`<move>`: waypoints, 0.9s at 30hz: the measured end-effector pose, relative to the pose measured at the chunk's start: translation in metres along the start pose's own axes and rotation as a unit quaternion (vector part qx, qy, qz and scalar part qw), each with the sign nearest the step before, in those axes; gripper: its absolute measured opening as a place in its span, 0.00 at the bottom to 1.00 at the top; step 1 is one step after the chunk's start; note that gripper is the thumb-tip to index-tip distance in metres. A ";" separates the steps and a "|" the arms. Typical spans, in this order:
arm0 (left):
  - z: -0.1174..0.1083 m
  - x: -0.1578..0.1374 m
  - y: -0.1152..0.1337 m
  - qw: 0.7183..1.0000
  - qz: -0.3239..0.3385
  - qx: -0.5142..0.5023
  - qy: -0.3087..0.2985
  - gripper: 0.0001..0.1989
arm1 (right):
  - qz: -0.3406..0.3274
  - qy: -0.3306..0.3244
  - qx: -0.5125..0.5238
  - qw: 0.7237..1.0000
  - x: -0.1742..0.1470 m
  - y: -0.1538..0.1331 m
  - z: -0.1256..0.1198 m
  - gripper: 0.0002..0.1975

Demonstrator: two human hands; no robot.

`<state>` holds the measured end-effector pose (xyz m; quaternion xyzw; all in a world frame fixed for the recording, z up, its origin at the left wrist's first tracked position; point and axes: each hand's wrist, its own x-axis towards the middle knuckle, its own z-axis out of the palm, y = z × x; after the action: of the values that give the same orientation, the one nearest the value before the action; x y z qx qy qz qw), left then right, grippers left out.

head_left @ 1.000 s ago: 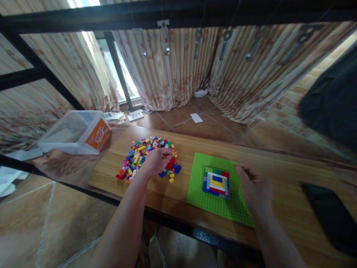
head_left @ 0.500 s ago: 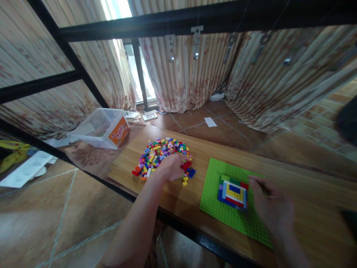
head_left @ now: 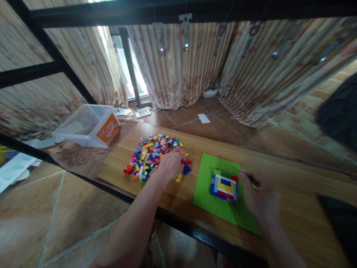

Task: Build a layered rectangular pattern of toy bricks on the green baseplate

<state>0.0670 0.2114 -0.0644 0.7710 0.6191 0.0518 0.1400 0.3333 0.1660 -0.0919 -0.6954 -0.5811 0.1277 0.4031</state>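
Observation:
My left hand (head_left: 171, 164) reaches down at the right side of a heap of loose toy building bricks (head_left: 150, 154). Its fingers are curled in on a long red brick (head_left: 187, 162), which pokes out past the fingertips; dark blue bricks (head_left: 186, 169) lie just beside it. Over the right part of a green baseplate (head_left: 203, 186), my right hand (head_left: 260, 195) has thumb and forefinger pinched together; anything between them is hidden. Left of those fingers sits a layered rectangular brick build (head_left: 224, 187) in blue, white, red and yellow, with a red brick (head_left: 234, 179) at its far right corner.
The bricks and baseplate lie on a long wooden table (head_left: 173, 197). Beyond its left end stands a clear plastic box (head_left: 83, 126) with an orange label. A black flat object (head_left: 338, 219) rests at the right. A black metal frame (head_left: 134, 16) crosses above, with metal clips hanging.
The whole view has shifted slightly. At my left fingertips the red brick now lies at a different angle. My right hand keeps its pinch beside the build.

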 end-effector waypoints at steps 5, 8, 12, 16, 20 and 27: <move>0.000 0.000 0.001 0.999 0.019 -0.026 0.019 0.11 | -0.006 0.002 0.008 1.000 0.000 0.000 -0.001 0.15; 0.000 0.001 0.001 0.995 0.052 -0.074 0.032 0.11 | -0.007 0.003 0.016 1.000 0.000 -0.002 -0.001 0.14; 0.002 0.003 0.006 0.984 0.125 -0.126 0.031 0.10 | -0.019 -0.002 0.023 1.000 -0.001 -0.006 -0.001 0.13; 0.010 0.002 0.020 0.967 0.192 -0.168 0.003 0.10 | -0.034 -0.012 0.033 0.999 -0.003 -0.009 0.000 0.13; 0.021 0.000 0.038 0.963 0.207 -0.173 -0.015 0.10 | -0.036 -0.012 0.042 0.998 -0.004 -0.009 0.000 0.12; 0.029 -0.005 0.054 0.979 0.144 -0.145 0.004 0.06 | -0.071 -0.013 0.032 0.997 -0.004 -0.008 -0.002 0.12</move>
<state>0.1242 0.1915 -0.0761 0.8236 0.4877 0.1636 0.2389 0.3278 0.1615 -0.0867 -0.6374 -0.6296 0.1268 0.4256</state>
